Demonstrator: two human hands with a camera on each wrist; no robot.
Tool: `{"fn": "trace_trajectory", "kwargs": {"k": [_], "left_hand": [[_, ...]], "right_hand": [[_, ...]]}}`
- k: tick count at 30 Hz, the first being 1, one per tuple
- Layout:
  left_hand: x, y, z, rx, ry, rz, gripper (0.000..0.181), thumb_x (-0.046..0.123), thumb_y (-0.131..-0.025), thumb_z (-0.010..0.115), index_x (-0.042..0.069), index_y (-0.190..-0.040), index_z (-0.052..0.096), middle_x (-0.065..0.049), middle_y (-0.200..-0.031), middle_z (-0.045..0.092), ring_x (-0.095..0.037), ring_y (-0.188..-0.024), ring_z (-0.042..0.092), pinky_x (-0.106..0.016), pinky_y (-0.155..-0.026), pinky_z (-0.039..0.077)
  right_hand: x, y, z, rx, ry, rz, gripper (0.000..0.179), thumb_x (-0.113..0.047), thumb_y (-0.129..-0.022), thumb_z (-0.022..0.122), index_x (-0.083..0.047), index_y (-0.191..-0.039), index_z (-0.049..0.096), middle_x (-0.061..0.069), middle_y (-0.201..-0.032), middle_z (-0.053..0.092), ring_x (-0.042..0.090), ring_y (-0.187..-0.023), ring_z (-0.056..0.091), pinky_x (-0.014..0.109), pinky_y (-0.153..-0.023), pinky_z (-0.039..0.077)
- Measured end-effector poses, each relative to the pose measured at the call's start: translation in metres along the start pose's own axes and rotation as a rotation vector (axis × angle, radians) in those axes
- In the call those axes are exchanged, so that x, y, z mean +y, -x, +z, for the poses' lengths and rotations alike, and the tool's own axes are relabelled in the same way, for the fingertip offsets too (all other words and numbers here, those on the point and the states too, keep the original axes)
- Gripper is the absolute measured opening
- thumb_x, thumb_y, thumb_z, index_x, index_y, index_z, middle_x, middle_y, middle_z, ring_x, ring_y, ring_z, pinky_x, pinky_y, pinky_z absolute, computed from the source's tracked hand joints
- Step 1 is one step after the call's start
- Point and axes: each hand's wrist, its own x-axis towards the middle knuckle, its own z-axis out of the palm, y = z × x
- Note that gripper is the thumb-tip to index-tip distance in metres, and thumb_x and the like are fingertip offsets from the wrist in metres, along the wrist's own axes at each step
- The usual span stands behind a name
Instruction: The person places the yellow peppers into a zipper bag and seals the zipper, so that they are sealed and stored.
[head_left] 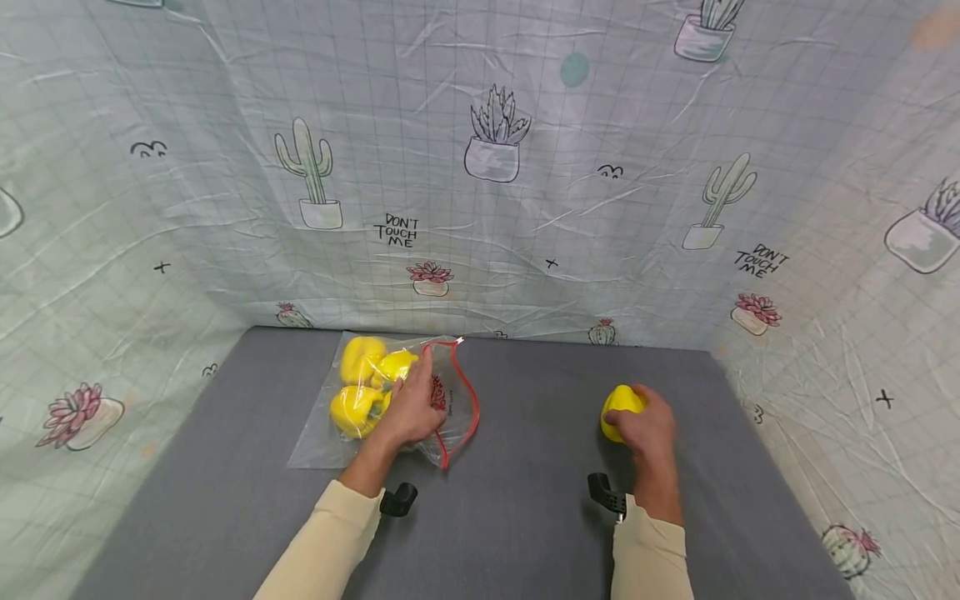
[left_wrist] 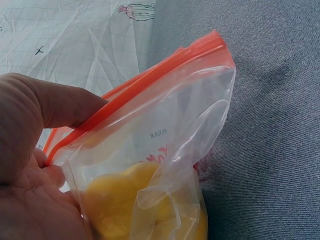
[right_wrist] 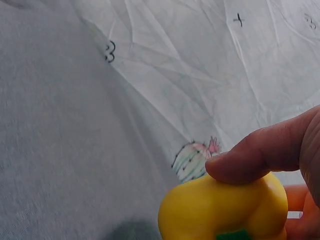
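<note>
On the left of the table lies a clear zip bag (head_left: 318,446) with a red zip edge (left_wrist: 155,80), its mouth spread toward the right. Several yellow bell peppers (head_left: 354,411) show through the plastic. My left hand (head_left: 411,408) holds the bag near its mouth; in the left wrist view the thumb (left_wrist: 75,102) lies against the red edge and fingertips show below it. Over on the right, my right hand (head_left: 651,423) grips another yellow bell pepper (right_wrist: 200,207), thumb on top. A bit of green stem shows at its lower side, and the fingers behind it are partly hidden.
A grey cloth-covered table (head_left: 517,500) lies beneath both hands. Pale curtains (head_left: 562,225) printed with cacti rise at its back and sides. A black wrist mount (head_left: 399,500) sits by the left wrist and another mount (head_left: 604,493) by the right.
</note>
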Motion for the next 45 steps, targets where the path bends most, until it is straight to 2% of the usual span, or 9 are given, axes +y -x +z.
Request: {"fn": "trace_trajectory", "kwargs": {"k": [6, 16, 26, 33, 45], "left_hand": [[0.001, 0.001, -0.001, 0.002, 0.001, 0.003, 0.109, 0.004, -0.082, 0.069, 0.0, -0.166, 0.0, -0.022, -0.175, 0.009, -0.046, -0.162, 0.009, -0.07, -0.128, 0.005], [0.002, 0.002, -0.001, 0.003, 0.005, 0.01, 0.109, 0.002, -0.08, 0.068, -0.001, -0.166, 0.0, -0.022, -0.175, 0.01, -0.046, -0.162, 0.01, -0.07, -0.128, 0.006], [0.001, 0.002, -0.001, 0.005, 0.008, 0.018, 0.108, 0.001, -0.081, 0.067, -0.001, -0.166, 0.0, -0.022, -0.175, 0.009, -0.046, -0.162, 0.009, -0.07, -0.127, 0.006], [0.0, 0.002, -0.001, -0.008, 0.003, 0.016, 0.109, 0.0, -0.081, 0.066, -0.001, -0.166, -0.002, -0.024, -0.175, 0.011, -0.046, -0.162, 0.01, -0.07, -0.127, 0.007], [-0.001, 0.002, -0.002, -0.014, 0.015, 0.013, 0.11, -0.001, -0.079, 0.065, -0.001, -0.166, -0.002, -0.026, -0.174, 0.012, -0.047, -0.162, 0.008, -0.07, -0.128, 0.004]], "right_hand": [[-0.009, 0.003, 0.01, -0.039, -0.007, -0.056, 0.081, -0.007, -0.082, 0.074, -0.004, -0.157, 0.042, 0.029, -0.155, 0.041, 0.046, -0.127, 0.042, 0.061, -0.108, 0.045], [-0.022, 0.011, 0.026, -0.101, -0.08, -0.126, 0.08, -0.003, -0.082, 0.076, -0.006, -0.156, 0.045, 0.025, -0.154, 0.044, 0.042, -0.125, 0.044, 0.056, -0.103, 0.047], [-0.033, 0.02, 0.038, -0.19, -0.166, -0.175, 0.082, 0.0, -0.079, 0.079, -0.011, -0.155, 0.049, 0.019, -0.156, 0.047, 0.037, -0.124, 0.046, 0.045, -0.098, 0.047], [-0.04, 0.026, 0.052, -0.237, -0.221, -0.231, 0.082, 0.004, -0.075, 0.081, -0.01, -0.151, 0.055, 0.019, -0.152, 0.051, 0.035, -0.119, 0.049, 0.034, -0.09, 0.049], [-0.051, 0.038, 0.071, -0.293, -0.247, -0.298, 0.083, 0.006, -0.072, 0.083, -0.011, -0.149, 0.058, 0.019, -0.153, 0.053, 0.037, -0.12, 0.05, 0.036, -0.088, 0.05]]}}
